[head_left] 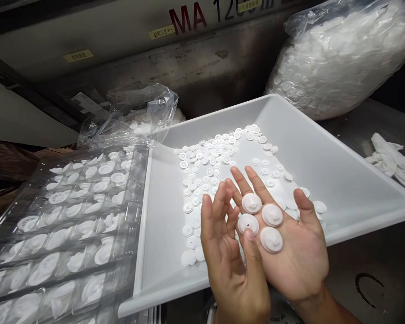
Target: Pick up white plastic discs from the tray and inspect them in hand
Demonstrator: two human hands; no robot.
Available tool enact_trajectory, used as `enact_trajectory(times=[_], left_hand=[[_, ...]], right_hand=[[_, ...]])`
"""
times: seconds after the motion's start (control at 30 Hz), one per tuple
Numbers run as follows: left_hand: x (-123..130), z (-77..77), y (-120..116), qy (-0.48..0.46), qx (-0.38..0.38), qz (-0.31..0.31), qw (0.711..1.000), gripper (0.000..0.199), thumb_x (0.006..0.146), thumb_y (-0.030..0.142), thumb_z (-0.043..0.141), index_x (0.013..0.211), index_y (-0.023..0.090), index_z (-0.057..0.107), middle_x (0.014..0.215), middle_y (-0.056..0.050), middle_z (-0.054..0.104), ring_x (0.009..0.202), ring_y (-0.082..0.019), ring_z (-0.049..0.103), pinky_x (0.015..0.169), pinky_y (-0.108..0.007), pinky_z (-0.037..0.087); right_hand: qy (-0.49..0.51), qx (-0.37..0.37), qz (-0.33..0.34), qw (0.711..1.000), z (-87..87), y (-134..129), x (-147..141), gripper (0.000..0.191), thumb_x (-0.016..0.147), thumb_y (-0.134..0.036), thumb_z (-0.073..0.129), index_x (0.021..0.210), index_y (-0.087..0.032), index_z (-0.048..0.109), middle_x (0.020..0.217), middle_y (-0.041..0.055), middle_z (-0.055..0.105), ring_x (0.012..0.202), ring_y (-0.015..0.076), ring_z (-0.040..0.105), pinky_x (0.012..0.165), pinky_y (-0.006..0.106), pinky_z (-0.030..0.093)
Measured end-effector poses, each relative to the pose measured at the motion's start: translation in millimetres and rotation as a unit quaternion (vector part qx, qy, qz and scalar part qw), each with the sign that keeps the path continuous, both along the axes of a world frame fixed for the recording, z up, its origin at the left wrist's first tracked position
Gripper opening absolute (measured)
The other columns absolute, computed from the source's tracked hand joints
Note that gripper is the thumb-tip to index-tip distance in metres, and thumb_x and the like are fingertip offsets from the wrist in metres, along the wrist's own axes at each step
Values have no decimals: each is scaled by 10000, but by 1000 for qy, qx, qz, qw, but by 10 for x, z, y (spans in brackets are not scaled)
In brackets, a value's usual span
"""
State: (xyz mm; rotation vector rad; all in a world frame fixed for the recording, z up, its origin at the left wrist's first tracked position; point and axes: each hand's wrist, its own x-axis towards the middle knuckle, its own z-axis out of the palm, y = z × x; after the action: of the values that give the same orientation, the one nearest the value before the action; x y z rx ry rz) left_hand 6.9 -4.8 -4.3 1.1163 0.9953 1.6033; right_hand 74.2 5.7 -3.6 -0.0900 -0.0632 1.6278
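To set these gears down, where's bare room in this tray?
The tray is open at right, between the scattered white gears and its rim, and in a strip along its left wall. Its middle is crowded with gears, and your right hand covers the front.

Four white plastic gears (pixel 272 215) lie close together on the right palm (pixel 290 261), three with toothed hubs up, one flat side up with a reddish spot.
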Motion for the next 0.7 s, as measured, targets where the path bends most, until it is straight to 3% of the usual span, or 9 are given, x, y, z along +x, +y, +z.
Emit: enact_trajectory(times=[0.13, 0.3, 0.7], left_hand=[[-97, -4, 0, -25, -2, -30, 999, 566, 984, 102, 543, 1448, 425, 515, 1482, 41, 595, 1402, -143, 516, 1122, -212, 463], [-163, 26, 20, -66, -51, -48, 995, 503, 986, 131, 551, 1390, 429, 583, 1452, 56, 622, 1392, -136, 525, 1088, -188, 489], [-264, 90, 99, -184, -126, -131, 966, 491, 940, 101, 568, 1332, 386, 649, 1430, 47, 643, 1299, -117, 606, 1066, -167, 496]], right_hand=[[36, -4, -4, 999, 35, -11, 2, 682, 1011, -656, 334, 1515, -216, 468, 1569, 16, 420, 1421, 209, 459, 1143, 392, 450], [56, 5, 0, 998, 38, -8, 3, 675, 1013, -640, 347, 1500, -197, 495, 1572, 40, 416, 1423, 191, 446, 1133, 295, 421], [68, 1, -22, 997, 22, 29, 22, 717, 1017, -600, 331, 1513, -97, 455, 1553, 79, 426, 1421, 213, 434, 1139, 307, 405]])
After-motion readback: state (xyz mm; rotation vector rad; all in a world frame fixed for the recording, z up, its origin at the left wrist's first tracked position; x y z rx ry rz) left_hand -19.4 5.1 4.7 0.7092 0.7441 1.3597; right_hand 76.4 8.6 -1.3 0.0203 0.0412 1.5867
